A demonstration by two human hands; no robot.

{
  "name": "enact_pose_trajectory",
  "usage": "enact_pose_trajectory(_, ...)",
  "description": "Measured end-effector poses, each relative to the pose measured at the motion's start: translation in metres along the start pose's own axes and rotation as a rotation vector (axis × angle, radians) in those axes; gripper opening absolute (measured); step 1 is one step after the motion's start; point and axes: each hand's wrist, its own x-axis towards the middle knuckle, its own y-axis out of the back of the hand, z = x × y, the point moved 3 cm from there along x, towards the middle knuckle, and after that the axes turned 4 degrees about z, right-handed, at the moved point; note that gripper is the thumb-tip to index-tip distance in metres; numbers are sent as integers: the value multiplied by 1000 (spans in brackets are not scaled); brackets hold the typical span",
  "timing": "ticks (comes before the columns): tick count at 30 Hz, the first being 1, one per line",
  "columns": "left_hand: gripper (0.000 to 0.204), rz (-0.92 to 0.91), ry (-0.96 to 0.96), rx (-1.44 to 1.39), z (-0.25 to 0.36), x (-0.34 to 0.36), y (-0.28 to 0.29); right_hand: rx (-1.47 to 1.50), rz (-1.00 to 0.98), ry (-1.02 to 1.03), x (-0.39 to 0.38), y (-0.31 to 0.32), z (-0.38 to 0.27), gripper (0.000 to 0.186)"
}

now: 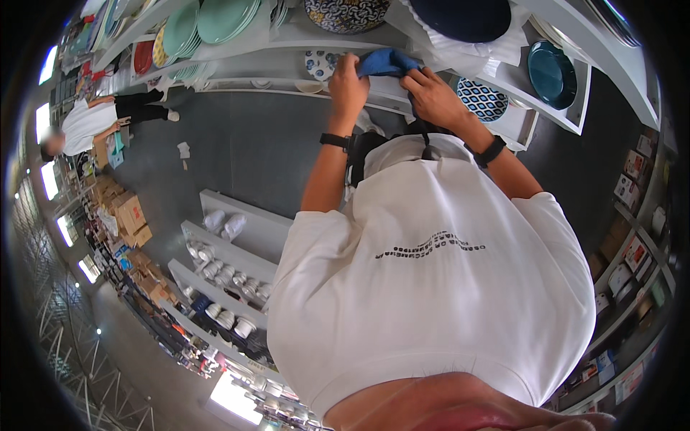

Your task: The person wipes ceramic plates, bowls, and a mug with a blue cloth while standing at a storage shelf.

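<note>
Closest to me is my white shirt (431,287), and beyond it my two forearms reach forward, a black band (335,140) on the left wrist and a dark watch (491,151) on the right. My left hand (348,87) pinches one end of a blue cloth (388,62); my right hand (436,99) grips the other end, fingers curled over it. The cloth spans the gap between them, bunched rather than flat, just in front of the shelf. Its lower part seems to drop below my right hand, though the dark clothing behind makes that hard to tell.

To handle it well, I judge I should take both ends near the corners, draw them evenly apart and shake out the bunching, so no fold hides in the middle. I would keep my elbows in and any loose end gathered up, since a trailing flap could catch a rim.

Just past my hands stand the dishes to mind: a dark blue plate (463,16), a blue-and-white patterned dish (482,99) and a teal dish (552,74). Pale green plates (227,20) sit further left, and well beyond them a person in white (90,123) stands on the dark floor (237,136).
</note>
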Motion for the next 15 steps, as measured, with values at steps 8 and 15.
enact_pose_trajectory(8,55,-613,460,-297,-45,8,-61,-372,170,-40,40,-13,-20,41)
enact_pose_trajectory(15,66,-979,743,-769,-69,22,-25,-303,139,-163,88,-57,-33,45)
